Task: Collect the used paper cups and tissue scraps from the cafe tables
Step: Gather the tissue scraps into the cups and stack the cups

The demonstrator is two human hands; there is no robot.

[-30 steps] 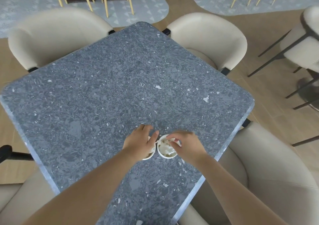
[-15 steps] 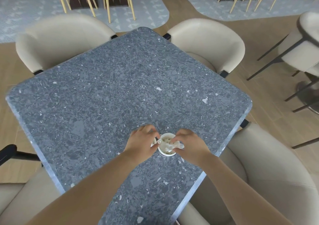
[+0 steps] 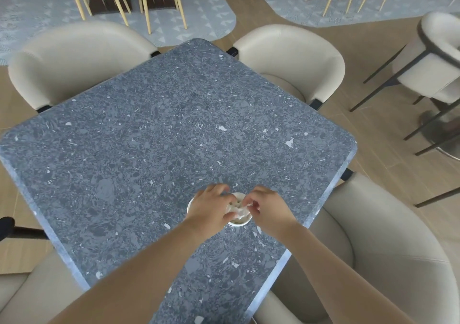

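Table (image 3: 154, 149): square top with rounded corners, and I see it corner-on from where I stand.
Surface: dark blue-grey stone look, flecked with paler grey patches and small white chips.
Edge: a lighter band runs along both near sides.
On it: one white paper cup (image 3: 239, 223), upright, close to me and near the right-hand near edge.
In the cup: crumpled white tissue scraps (image 3: 237, 211) at the mouth.
Cup's foot: hidden from me, so I cannot tell whether it rests fully on the table.
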